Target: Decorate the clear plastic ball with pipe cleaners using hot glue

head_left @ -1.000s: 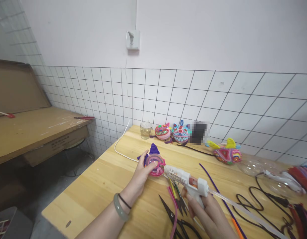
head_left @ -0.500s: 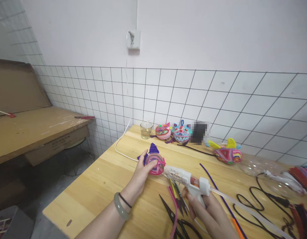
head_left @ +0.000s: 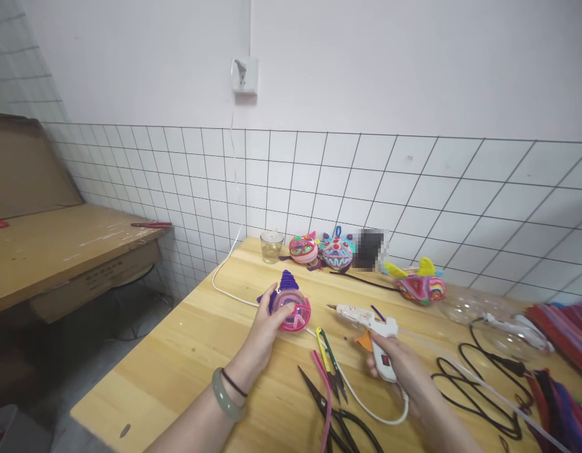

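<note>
No readable writing anywhere that I can spot. Left hand [head_left: 265, 324] is wrapped around a round pink-and-purple pipe-cleaner ball [head_left: 291, 306] sitting on the tabletop [head_left: 187, 352]. Right hand [head_left: 404, 371] grips one white glue gun [head_left: 373, 330], nozzle aimed at the ball but apart from it. Three finished fuzzy critters [head_left: 335, 251] sit beyond both hands; two scissors [head_left: 333, 402] lie between them.

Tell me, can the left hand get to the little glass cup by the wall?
Probably yes. The left hand rests on the pink and purple ball, and only bare table and a white cord lie between it and the glass cup.
</note>
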### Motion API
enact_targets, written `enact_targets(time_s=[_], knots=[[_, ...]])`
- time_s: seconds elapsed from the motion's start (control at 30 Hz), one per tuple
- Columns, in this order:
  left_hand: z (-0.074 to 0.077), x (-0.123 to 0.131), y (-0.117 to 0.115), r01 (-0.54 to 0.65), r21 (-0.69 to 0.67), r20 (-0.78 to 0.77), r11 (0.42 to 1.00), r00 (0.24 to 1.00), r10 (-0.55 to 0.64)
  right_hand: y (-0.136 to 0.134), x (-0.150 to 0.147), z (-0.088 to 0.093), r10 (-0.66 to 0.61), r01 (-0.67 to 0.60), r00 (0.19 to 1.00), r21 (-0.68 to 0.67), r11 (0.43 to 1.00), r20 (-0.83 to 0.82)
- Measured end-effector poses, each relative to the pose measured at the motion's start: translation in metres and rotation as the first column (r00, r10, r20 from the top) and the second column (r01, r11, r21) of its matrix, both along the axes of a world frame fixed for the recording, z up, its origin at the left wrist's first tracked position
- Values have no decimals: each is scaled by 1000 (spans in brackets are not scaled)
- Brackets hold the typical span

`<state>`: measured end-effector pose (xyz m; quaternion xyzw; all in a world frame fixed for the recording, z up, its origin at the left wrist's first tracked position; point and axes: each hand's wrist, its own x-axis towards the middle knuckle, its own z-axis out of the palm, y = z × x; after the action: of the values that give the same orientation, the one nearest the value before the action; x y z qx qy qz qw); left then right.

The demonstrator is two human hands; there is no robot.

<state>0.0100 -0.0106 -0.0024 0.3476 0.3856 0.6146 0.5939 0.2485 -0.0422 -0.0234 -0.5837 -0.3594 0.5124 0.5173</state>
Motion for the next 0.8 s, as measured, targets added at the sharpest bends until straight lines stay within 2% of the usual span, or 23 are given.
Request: enact_targets(time_s=[0.13,0.23,0.27,0.33,0.37,0.4,0.43,0.47,0.53,0.6,0.7,0.8], knots=[[2,3,-3,38,42,-38,998,999,-36,6,5,-15,-36,46,955,-28,999,294],[2,4,-4,60,77,-78,995,995,-54,6,15,-9,-11,34,889,-42,999,458],[2,4,-5,63,89,-94,994,994,-54,5,19,-5,-2,39,825,-54,998,564],[3,5,-7,68,108,-126,992,991,-54,2,21,3,12,80,482,-58,995,876],[4,6,-9,71,113,-139,991,989,-55,0,20,7,-10,61,337,-12,998,941],[5,7,-10,76,115,-150,990,987,-58,-2,17,9,-64,2,236,66,998,970],[6,8,-12,82,114,-160,990,985,-63,-4,12,10,-146,-93,219,169,981,965],[7,9,-14,94,111,-170,989,983,-74,-7,5,10,-234,-200,260,290,936,937],[8,11,-18,118,104,-196,988,976,-96,-14,-11,8,-331,-367,411,487,793,849],[7,14,-20,141,100,-224,985,968,-116,-21,-28,6,-333,-440,492,560,702,804],[4,17,-21,171,99,-255,980,956,-141,-29,-45,7,-325,-475,560,617,627,762],[0,19,-21,193,104,-280,976,947,-157,-33,-51,12,-314,-471,606,648,599,731]])
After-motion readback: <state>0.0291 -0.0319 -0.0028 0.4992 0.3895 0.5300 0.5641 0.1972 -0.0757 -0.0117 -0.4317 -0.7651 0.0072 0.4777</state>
